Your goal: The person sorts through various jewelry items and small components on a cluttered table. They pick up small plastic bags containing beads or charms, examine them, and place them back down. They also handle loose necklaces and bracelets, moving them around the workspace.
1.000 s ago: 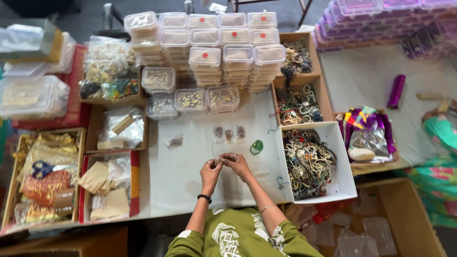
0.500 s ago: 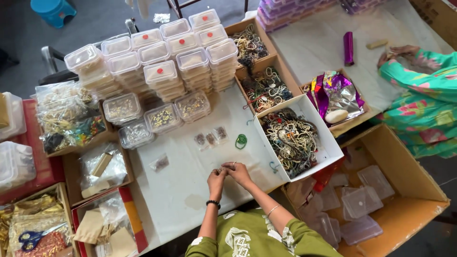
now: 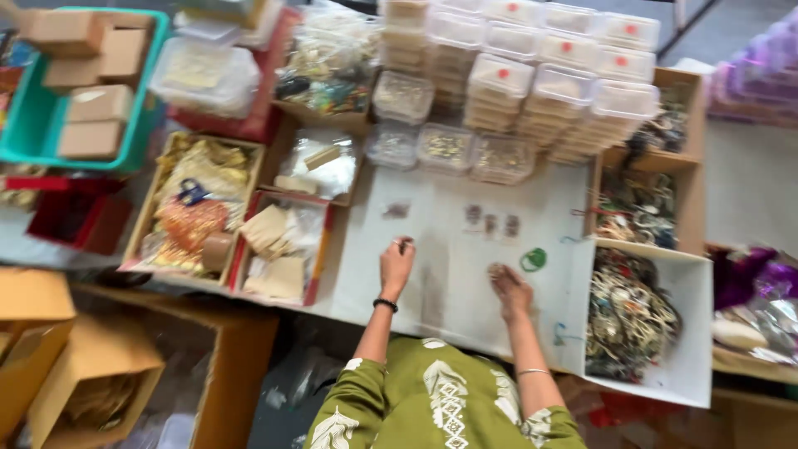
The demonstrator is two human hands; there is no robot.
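Observation:
My left hand [image 3: 397, 266], with a black band at the wrist, reaches forward over the white table sheet [image 3: 449, 299] and pinches a small dark piece [image 3: 404, 244] at its fingertips. My right hand [image 3: 509, 288] lies low on the sheet to the right, its fingers curled on a small pale beaded piece [image 3: 497, 270]; blur hides the detail. Ahead of my hands lie a few small packets [image 3: 490, 223] and another [image 3: 396, 210]. A green ring [image 3: 533, 259] lies just right of my right hand.
A white box [image 3: 694, 287] of tangled jewellery stands at right, with wooden trays [image 3: 600, 179] of more behind it. Stacks of clear lidded boxes [image 3: 540, 83] line the back. Trays of packets [image 3: 199, 208] and a teal basket [image 3: 33, 125] of cardboard boxes are at left.
My hands, held together a moment ago, have parted: the left went forward and left, the right dropped to the sheet. The view swung left and came closer.

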